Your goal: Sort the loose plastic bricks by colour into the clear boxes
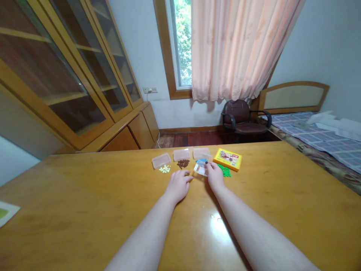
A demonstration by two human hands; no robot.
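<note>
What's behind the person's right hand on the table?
Beyond the right hand is the yellow box, with green pieces showing along the hand's right side. Anything directly behind the hand is covered.

The left hand [178, 186] and the right hand [215, 175] are both bare, with smoothly rounded backs. The left forearm [149, 234] and right forearm [249, 215] are bare too, smooth and plain, slimmest beside the hands and broadening evenly toward the near side.

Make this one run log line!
left hand: at small yellow piece | right hand: holding clear rectangular plastic box | nearby: small brown pieces, small green pieces
</note>
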